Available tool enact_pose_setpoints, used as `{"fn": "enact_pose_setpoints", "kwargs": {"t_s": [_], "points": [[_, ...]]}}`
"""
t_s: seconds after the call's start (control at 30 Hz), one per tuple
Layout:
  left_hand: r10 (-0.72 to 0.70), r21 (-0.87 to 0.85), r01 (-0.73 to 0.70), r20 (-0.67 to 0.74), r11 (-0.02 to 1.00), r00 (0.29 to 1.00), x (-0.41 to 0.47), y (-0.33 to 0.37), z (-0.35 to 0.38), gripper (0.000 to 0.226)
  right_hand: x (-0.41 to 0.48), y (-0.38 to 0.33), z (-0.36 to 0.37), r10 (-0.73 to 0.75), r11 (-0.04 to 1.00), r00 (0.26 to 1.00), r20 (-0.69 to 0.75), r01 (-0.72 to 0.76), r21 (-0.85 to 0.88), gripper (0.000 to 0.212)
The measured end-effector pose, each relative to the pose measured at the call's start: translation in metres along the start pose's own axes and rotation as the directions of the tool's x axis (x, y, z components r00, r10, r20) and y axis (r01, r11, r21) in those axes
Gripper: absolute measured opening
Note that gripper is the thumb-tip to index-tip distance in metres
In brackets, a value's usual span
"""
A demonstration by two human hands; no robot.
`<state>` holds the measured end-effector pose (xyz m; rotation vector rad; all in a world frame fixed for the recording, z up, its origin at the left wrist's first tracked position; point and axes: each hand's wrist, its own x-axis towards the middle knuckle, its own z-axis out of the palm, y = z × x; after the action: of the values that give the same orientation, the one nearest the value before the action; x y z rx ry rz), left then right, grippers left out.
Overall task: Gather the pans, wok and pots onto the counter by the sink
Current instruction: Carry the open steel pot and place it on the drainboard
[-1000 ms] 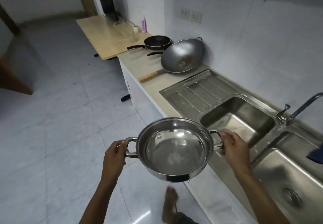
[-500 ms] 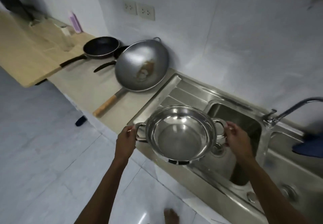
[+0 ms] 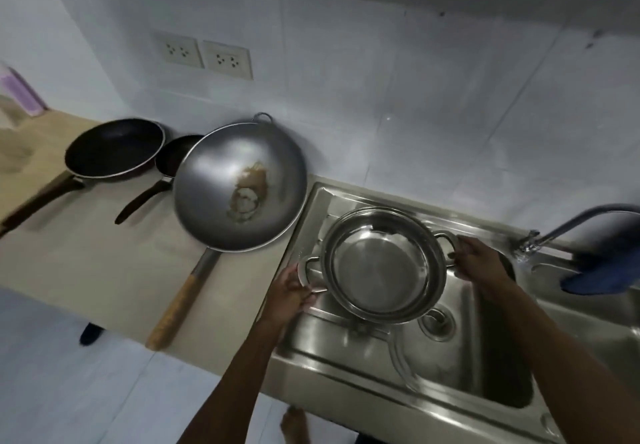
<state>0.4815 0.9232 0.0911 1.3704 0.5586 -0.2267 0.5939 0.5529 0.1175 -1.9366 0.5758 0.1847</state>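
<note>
Gripping both loop handles, the left grip (image 3: 289, 293) and right grip (image 3: 476, 263) have carried the steel pot (image 3: 382, 265) from over the floor to above the sink drainboard (image 3: 346, 346), wok (image 3: 239, 185) left of them, leaving only set-down.

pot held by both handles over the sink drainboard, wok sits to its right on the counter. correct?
Not quite. The head view shows the wok to the left of the pot, not the right. The rest holds: left hand and right hand grip the handles over the drainboard.
</note>
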Motion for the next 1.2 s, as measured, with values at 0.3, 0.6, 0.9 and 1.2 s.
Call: {"fn": "enact_pose_setpoints", "kwargs": {"t_s": [0.3, 0.6, 0.9, 1.2], "points": [[-0.035, -0.065, 0.030, -0.074, 0.997, 0.997, 0.054, -0.004, 0.001, 0.046, 0.035, -0.017, 0.024, 0.029, 0.984, 0.994, -0.106, -0.047, -0.170, 0.018], [-0.057, -0.160, 0.035, -0.132, 0.986, 0.990, 0.080, 0.006, 0.032, 0.038, 0.076, -0.026, 0.026, 0.073, 0.997, 0.995, -0.073, -0.073, 0.006, 0.020], [-0.003, -0.170, -0.037, -0.229, 0.985, 0.973, 0.097, 0.015, 0.057, 0.036, 0.128, -0.023, 0.035, 0.111, 0.981, 0.994, 0.012, -0.111, 0.162, 0.035], [-0.016, -0.201, -0.050, -0.316, 0.978, 0.949, 0.101, 0.015, 0.060, 0.027, 0.144, -0.017, 0.047, 0.056, 0.981, 0.998, -0.012, -0.053, 0.185, 0.034]]}}
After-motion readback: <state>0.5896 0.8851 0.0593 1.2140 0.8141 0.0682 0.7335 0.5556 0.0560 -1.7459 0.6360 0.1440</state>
